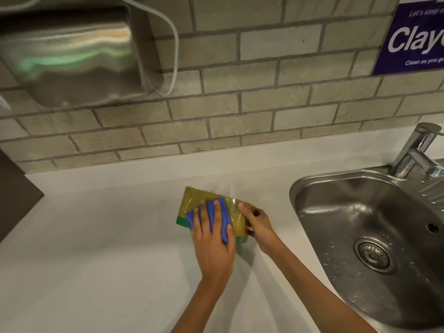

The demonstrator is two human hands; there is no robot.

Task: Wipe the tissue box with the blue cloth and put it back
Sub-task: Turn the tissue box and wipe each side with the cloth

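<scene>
A yellow-green tissue box (197, 198) wrapped in shiny plastic lies on the white counter (101, 236), a little left of the sink. My left hand (212, 241) presses a folded blue cloth (221, 217) flat on the box's top, fingers spread over the cloth. My right hand (258, 228) grips the right end of the box, thumb on top and fingers round the side. The near right part of the box is hidden under both hands.
A steel sink (365, 236) with a drain and a tap (415, 152) sits to the right. A metal dispenser (69, 54) with a white cable hangs on the brick wall at upper left. A purple sign (413, 37) is at upper right. A dark panel (14, 193) borders the counter's left.
</scene>
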